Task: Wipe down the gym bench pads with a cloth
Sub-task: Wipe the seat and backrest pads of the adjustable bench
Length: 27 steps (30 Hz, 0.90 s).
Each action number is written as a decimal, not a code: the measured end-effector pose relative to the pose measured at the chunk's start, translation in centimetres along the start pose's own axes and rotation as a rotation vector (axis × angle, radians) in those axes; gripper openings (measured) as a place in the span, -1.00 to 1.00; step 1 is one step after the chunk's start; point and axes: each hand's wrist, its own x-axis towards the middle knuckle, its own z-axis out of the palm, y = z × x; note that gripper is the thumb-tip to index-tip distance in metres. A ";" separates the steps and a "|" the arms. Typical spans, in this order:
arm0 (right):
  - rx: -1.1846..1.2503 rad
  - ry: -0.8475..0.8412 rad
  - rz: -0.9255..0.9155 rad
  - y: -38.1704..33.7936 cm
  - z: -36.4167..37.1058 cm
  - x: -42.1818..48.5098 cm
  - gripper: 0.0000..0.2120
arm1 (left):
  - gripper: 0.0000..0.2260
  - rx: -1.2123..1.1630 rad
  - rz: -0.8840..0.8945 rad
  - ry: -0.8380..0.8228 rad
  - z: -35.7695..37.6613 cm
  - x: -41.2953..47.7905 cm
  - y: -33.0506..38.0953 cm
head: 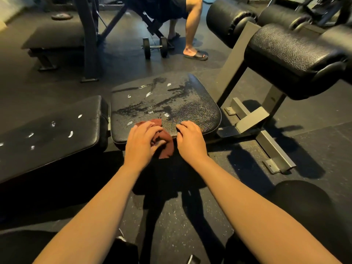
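Maroon cloth [167,148] held by L hand [141,142] on seat pad [182,103].

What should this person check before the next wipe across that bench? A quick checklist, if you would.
1. Cloth in hand: ok. The left hand grips the red cloth.
2. Cloth on the pad: ok. It lies over the near edge of the seat pad.
3. Pad steadied: ok. The right hand rests on that same edge.
4. Seat pad clean: not ok. Wet streaks and white spots show on it.
5. Back pad clean: not ok. It has white spots too.
6. Cloth clean enough: cannot tell.
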 end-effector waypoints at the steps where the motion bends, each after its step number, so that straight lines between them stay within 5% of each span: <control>1: 0.006 0.004 -0.010 -0.4 0.1 0.0 -0.69 | -0.58 -0.002 -0.044 0.012 -0.5 -0.4 -1.0; 5: 0.076 -0.056 -0.030 -2.0 0.7 0.2 -0.68 | -0.56 -0.032 -0.187 0.028 -0.8 -1.1 -1.1; 15: 0.145 -0.091 -0.076 -4.0 2.4 1.2 -0.70 | -0.71 -0.014 -0.104 0.046 -1.4 -1.1 -1.5; 20: 0.141 -0.109 -0.125 -6.5 4.5 1.8 -0.74 | -0.80 -0.201 -0.332 0.095 -3.7 -2.6 -5.9; 27: 0.207 -0.168 -0.173 -8.5 6.3 3.2 -0.72 | -0.85 -0.299 -0.433 0.156 -2.5 0.4 -6.0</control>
